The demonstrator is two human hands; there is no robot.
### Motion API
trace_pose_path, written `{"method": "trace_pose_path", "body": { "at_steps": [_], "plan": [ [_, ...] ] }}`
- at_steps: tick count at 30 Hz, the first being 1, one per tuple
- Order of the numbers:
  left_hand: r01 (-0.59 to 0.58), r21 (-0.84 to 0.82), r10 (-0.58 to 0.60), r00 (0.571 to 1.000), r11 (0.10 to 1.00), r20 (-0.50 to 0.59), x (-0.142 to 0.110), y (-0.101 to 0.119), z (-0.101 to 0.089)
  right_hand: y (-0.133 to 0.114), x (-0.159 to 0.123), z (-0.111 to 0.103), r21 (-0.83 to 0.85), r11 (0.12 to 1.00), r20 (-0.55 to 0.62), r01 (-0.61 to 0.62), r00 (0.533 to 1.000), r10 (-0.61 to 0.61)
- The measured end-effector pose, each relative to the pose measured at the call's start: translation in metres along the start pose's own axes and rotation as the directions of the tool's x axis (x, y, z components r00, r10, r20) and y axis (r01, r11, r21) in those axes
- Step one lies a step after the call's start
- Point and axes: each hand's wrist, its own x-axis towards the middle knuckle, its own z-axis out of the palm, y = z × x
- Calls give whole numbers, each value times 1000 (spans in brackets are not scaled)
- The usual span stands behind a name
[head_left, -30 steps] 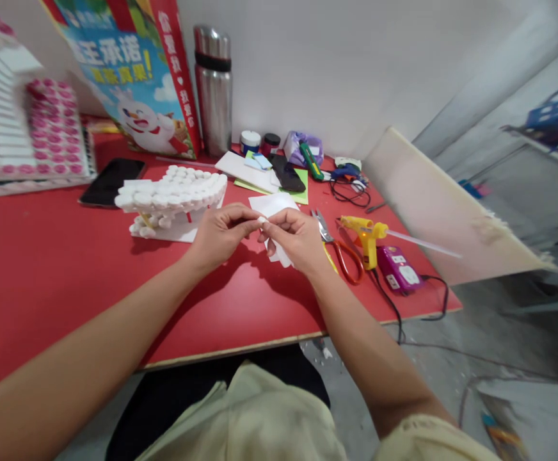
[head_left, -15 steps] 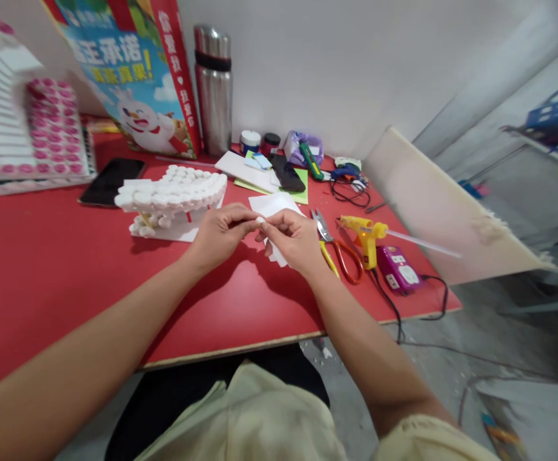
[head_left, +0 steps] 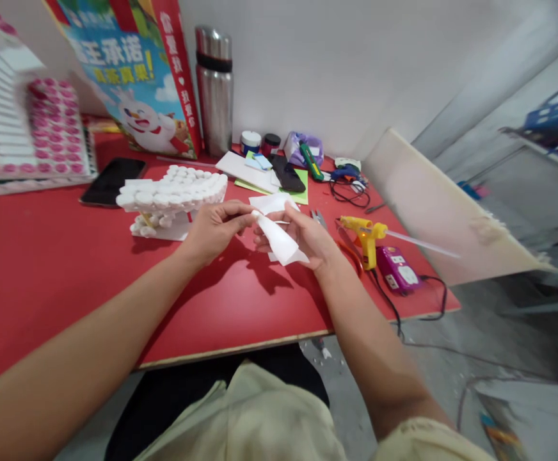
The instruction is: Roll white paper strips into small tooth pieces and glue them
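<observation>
My left hand [head_left: 219, 230] pinches one end of a soft white paper strip [head_left: 279, 240] between thumb and fingertips. That pinched end looks bunched into a small roll. The strip widens and slants down to the right, across the palm side of my right hand [head_left: 305, 234]. My right fingers are apart and loosely curved behind the strip, not closed on it. A white sheet [head_left: 268, 203] lies on the table just beyond the hands. Left of them stands a white model [head_left: 173, 192] covered with rounded white pieces, on a flat white base.
A yellow glue gun [head_left: 366, 237], a purple power socket [head_left: 398, 269] and partly hidden pliers [head_left: 318, 218] are on the right. Behind stand a steel flask [head_left: 214, 96] and a printed bag [head_left: 135, 83]. A phone [head_left: 112, 181] and a pink-and-white model [head_left: 55, 128] are on the left.
My right hand has opened and shifted slightly right, away from the left fingertips. The white strip, earlier bunched between both hands, now hangs spread out from my left fingers.
</observation>
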Motion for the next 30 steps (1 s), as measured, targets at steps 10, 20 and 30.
{"method": "trace_pose_path", "body": {
  "at_steps": [10, 20, 30],
  "plan": [
    [-108, 88, 104, 994, 990, 46, -1, -3, 3, 5, -1, 6, 189, 968, 139, -162, 981, 137],
    [-68, 103, 63, 997, 992, 47, -3, -2, 5, 8, -1, 1, 18, 1000, 54, 17, 998, -18],
    [130, -42, -132, 991, 991, -29, -3, 1, 8, 16, 2, 5, -355, 913, -170, 200, 947, -273]
  ]
}}
